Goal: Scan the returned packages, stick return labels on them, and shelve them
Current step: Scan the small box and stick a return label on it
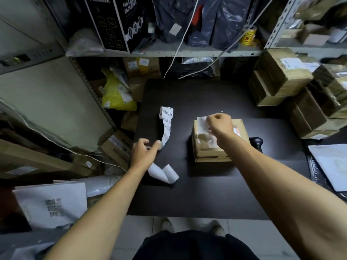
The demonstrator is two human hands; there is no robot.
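A small brown cardboard package (210, 152) sits in the middle of the black table (206, 194). My right hand (220, 126) rests on top of it, fingers curled down over a white label (202, 124) stuck on the box's far left corner. My left hand (143, 150) pinches a long white strip of return labels (166, 126) with printed black characters; the strip runs away from me across the table, and its blank backing curls near my wrist (165, 173). A dark scanner-like object (257, 142) peeks out just right of the box.
Stacked cardboard boxes (281, 77) crowd the table's right back corner. Metal shelves (169, 52) behind hold dark bags, a black mask box (116, 23) and a yellow tape roll (248, 37). Parcels and a yellow bag (117, 92) lie left; white mailers (54, 203) at lower left.
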